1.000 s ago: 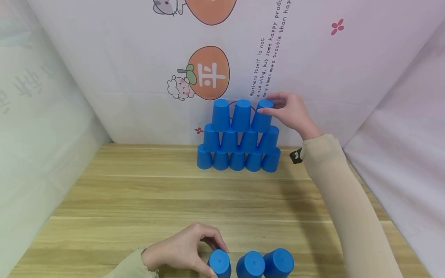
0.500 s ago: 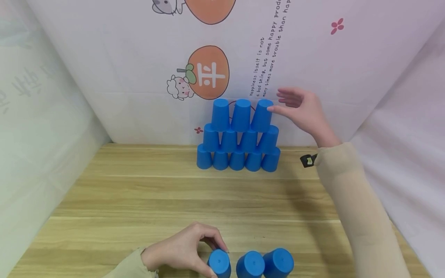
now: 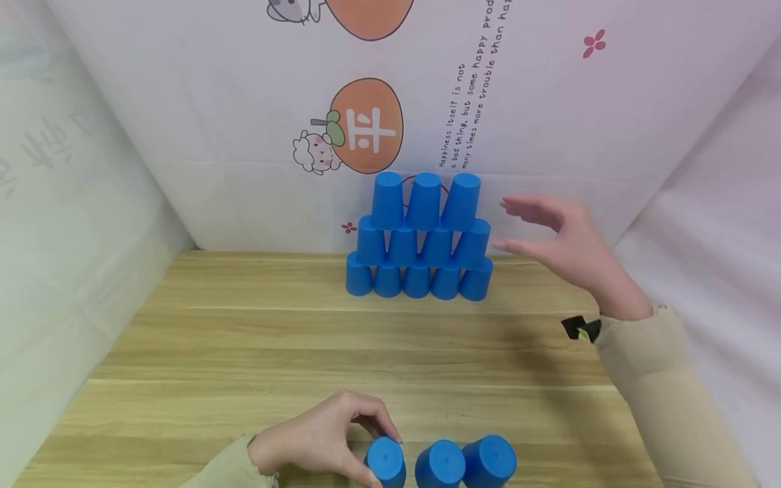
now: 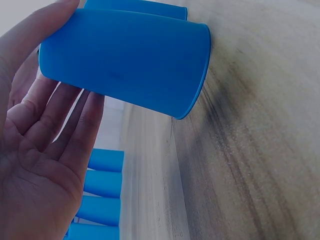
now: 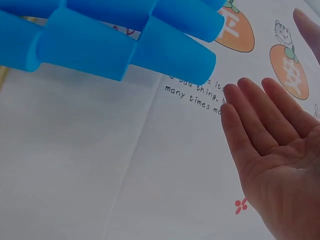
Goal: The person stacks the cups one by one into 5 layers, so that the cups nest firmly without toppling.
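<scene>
My left hand [image 3: 323,434] grips an upside-down blue plastic cup [image 3: 386,462] at the front of the table, thumb on one side and fingers on the other. In the left wrist view that cup [image 4: 125,60] spans the palm's upper edge, its rim facing the wood. At the back stands a pyramid of blue cups with three in the top row; the top right one [image 3: 462,203] stands upside down like the others. My right hand [image 3: 570,237] hovers right of the pyramid, fingers stretched and apart from the cups. In the right wrist view its palm [image 5: 285,155] holds nothing.
Two more upside-down cups, one in the middle [image 3: 441,464] and one at right [image 3: 490,461], stand beside the held one. Behind the pyramid rises a printed white backdrop [image 3: 244,135]; white fabric sides flank the wooden table [image 3: 293,339].
My right hand has let go of the top right cup and drawn away to the right and down, fingers spread. The left hand and the front cups have stayed put.
</scene>
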{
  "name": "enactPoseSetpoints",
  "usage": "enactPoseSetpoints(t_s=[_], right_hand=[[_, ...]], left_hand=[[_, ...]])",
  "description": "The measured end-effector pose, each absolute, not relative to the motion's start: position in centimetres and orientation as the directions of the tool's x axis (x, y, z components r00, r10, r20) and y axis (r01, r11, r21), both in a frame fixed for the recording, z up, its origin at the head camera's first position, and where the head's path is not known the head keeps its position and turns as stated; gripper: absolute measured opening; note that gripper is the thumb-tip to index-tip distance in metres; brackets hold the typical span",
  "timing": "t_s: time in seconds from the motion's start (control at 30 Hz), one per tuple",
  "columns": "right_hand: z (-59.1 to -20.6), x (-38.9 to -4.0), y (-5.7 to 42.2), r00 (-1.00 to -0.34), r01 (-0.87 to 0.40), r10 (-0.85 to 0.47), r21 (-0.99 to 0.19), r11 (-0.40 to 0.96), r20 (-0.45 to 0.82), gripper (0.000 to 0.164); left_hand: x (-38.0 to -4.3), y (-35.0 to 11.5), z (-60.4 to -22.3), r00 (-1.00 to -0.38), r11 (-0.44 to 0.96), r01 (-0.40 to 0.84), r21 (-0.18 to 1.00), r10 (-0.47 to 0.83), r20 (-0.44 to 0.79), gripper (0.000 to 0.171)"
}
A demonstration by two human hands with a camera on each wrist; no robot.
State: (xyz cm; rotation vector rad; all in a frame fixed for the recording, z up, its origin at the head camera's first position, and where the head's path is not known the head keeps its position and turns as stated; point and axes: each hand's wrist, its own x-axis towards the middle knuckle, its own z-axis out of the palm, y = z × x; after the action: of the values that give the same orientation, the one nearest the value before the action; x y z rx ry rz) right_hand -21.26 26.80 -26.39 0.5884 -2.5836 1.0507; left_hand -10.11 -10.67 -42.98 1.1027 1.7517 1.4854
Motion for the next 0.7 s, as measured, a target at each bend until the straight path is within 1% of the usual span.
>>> enactPoseSetpoints(t_s=[0.17,0.27,0.4,0.5,0.63,0.7], right_hand=[[-27.9,-18.8,28.3,-0.899,-0.432,-0.259,-0.608,0.666,0.354,0.062],[-29.0,-17.5,29.0,-0.919,-0.389,-0.238,-0.626,0.676,0.315,0.064],[-30.8,-15.9,29.7,-0.934,-0.351,-0.212,-0.620,0.701,0.289,0.064],[-32.3,-14.9,29.8,-0.928,-0.364,-0.217,-0.614,0.701,0.302,0.063],[-34.4,-13.7,29.7,-0.911,-0.409,-0.261,-0.618,0.671,0.319,0.065],[-35.3,-13.1,29.5,-0.909,-0.417,-0.283,-0.629,0.656,0.307,0.066]], left_hand=[[-10.1,-10.6,-42.9,-0.489,0.032,0.217,0.976,0.869,0.081,0.035],[-10.1,-10.6,-42.9,-0.489,0.030,0.218,0.975,0.868,0.083,0.035],[-10.0,-10.6,-42.9,-0.487,0.026,0.216,0.976,0.870,0.084,0.035],[-10.0,-10.6,-42.8,-0.487,0.027,0.213,0.977,0.870,0.082,0.035],[-10.0,-10.6,-42.7,-0.489,0.035,0.210,0.977,0.869,0.074,0.036],[-10.0,-10.6,-42.7,-0.489,0.035,0.209,0.977,0.869,0.073,0.036]])
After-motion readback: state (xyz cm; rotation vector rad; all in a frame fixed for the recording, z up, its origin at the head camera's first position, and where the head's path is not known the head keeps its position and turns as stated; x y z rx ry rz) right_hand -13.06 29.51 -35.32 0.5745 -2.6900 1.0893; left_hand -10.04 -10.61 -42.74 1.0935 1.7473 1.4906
